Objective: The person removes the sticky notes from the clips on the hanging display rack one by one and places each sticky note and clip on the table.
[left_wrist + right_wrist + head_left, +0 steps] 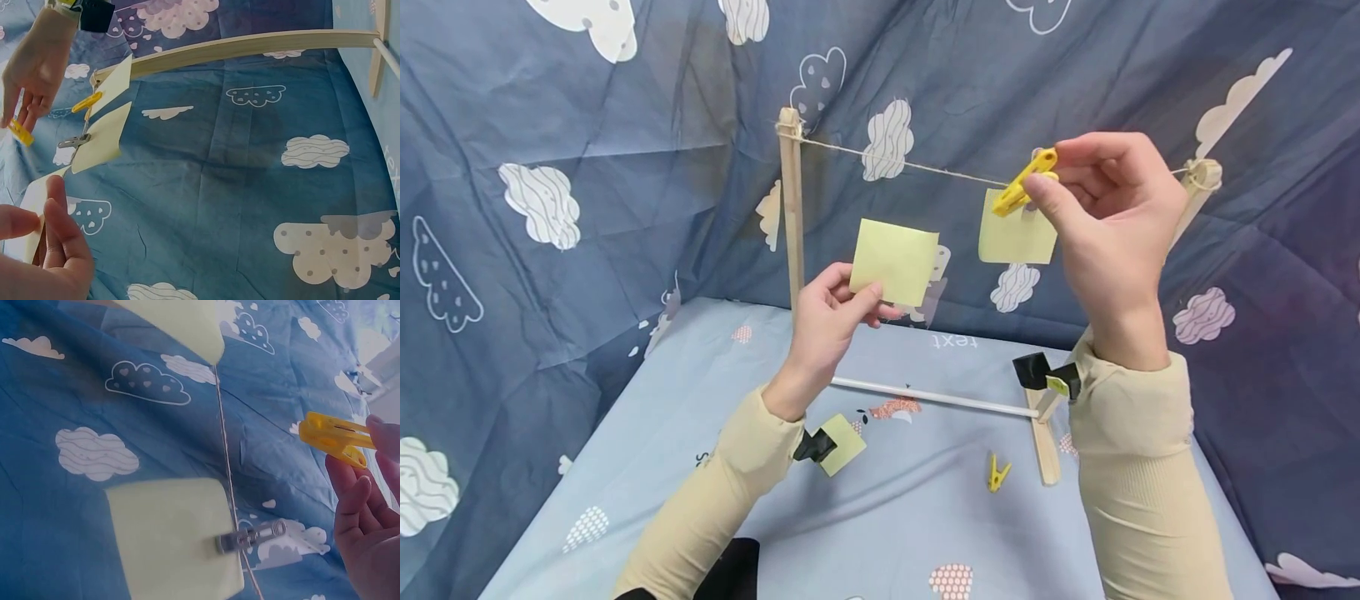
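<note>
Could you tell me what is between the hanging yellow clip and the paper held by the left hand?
In the left wrist view, a grey clip and the yellow paper it holds lie between them.

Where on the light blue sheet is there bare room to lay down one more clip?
In the head view, the sheet is bare between the loose note and loose clip, in front of the rod. Another free patch lies left of the left sleeve. Crowded: the right, where loose clip, wooden foot and right sleeve appear close together.
</note>
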A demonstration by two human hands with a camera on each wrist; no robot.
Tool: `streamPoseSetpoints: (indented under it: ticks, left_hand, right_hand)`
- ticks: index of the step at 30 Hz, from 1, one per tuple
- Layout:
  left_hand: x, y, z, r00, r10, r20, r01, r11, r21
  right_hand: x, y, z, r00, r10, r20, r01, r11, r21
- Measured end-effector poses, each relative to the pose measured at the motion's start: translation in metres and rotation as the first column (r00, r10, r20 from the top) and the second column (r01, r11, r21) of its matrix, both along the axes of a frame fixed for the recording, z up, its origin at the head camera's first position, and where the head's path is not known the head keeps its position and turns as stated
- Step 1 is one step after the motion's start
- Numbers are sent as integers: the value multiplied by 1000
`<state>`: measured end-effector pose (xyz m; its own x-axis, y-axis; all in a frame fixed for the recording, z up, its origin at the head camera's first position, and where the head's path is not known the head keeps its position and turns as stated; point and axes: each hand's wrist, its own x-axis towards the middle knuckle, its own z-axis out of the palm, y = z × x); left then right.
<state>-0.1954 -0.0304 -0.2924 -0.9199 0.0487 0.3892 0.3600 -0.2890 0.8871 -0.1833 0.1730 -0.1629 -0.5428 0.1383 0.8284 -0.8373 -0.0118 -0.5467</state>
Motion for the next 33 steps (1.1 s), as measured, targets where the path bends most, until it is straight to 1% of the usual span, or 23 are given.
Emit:
streamPoseSetpoints:
  ticks: [2,8,11,16,19,25,29,33]
  left_hand:
    - [1,-2,-2,1000,-4,7,4,1000,-10]
    - [4,-7,-7,999,-32,27,33,999,-31]
    - [5,-8,-12,999,-38,34,40,999,-37]
    - [7,-9,-21,997,-52,58,55,998,-44]
    - [8,-11,-28,994,-66,83,71,996,-60]
    - [8,-13,-47,985,-73,158,92,989,-120]
    - [8,-15,-59,975,-83,206,115,982,-152]
    - [9,-15,-69,960,-98,263,145,975,-168]
  right_hand:
    - [2,4,-3,1000,18,8,-18,999,-38]
    - [9,17,-14,999,6,41,-3,995,-96]
    - [9,25,-23,999,19,40,-13,992,-129]
    - [8,41,-40,997,44,71,-29,980,-196]
    - [9,50,-51,993,62,97,-40,975,-218]
    - [12,65,-72,987,117,113,-88,968,-234]
    - [14,73,-87,980,160,119,-123,956,-267]
    - [16,80,-105,972,194,130,-146,940,-308]
